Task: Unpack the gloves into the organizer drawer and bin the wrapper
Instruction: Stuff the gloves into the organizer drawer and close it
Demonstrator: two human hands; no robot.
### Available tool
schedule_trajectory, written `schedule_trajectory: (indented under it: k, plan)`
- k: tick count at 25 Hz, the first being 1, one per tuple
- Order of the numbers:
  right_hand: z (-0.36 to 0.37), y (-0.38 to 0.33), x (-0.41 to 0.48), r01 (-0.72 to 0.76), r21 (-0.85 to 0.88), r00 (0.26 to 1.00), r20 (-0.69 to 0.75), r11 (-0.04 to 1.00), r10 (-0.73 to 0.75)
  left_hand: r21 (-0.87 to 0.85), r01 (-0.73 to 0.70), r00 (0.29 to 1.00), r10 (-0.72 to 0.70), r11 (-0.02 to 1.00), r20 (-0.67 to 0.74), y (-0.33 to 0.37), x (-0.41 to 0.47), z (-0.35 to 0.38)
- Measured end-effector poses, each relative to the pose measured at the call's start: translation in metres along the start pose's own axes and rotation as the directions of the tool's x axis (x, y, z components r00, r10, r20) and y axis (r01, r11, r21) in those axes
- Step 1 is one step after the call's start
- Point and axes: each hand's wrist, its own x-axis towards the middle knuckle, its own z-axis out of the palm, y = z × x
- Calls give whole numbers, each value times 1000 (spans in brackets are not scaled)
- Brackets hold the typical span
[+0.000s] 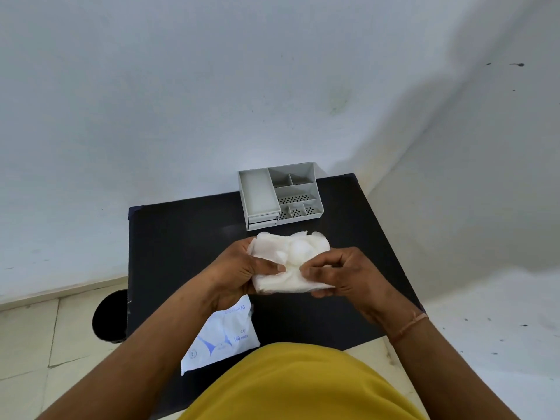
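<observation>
With the gloves (291, 262) already out and gripped in both your hands, left (242, 268) and right (342, 274), the empty wrapper (221, 338) lies unbinned on the worktop (181, 237) and the organizer (280, 195) drawer awaits.

I see the organizer (280, 195) at the far edge of the surface (181, 237), against the wall (181, 101). Its long tray is on the left, with drawers stacked beneath, and small compartments on the right. Nearer me, above the middle of the surface, the gloves (291, 262) sit between the left hand (239, 271) and right hand (339, 274). The wrapper (221, 338) lies on the near left part, overhanging the near edge. The bin (110, 316) stands on the floor (36, 344), left of the surface.
</observation>
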Motion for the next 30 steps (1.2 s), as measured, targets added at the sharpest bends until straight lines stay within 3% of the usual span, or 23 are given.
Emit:
schedule_trajectory:
  k: [5,7,9,11,13,15,16,19,24,28,30]
  plan:
    - [15,7,-1,56,-20,997,-53,998,-57,28,26,997,-29,999,77,3,-7,-10]
    - [18,12,-2,14,-66,996,-85,998,-20,49,38,993,-43,998,112,3,-8,-11]
    - [21,20,-5,-76,140,992,-85,987,89,75,53,988,-63,996,143,1,-7,-14]
    - [18,31,-10,-138,442,989,9,886,150,77,65,984,-77,995,159,0,-7,-16]
    - [11,42,-13,-235,684,972,147,691,186,43,75,982,-81,996,171,-2,-7,-18]
    - [7,48,-13,-295,787,953,202,542,226,3,78,974,-77,997,212,-4,-5,-20]
    - [6,49,-10,-323,792,942,218,517,256,3,73,970,-72,997,233,-4,-3,-20]
    - [4,44,-2,-385,741,923,304,550,237,65,52,967,-66,997,247,-4,5,-16]
    - [-10,31,10,-252,503,967,170,827,192,108,41,980,-61,993,189,4,13,-5]
    - [-14,32,24,-186,534,982,73,825,174,-94,176,958,-148,980,244,22,26,-13]
    - [-15,34,33,-164,538,986,64,827,154,-66,191,966,-176,979,190,27,34,-16]
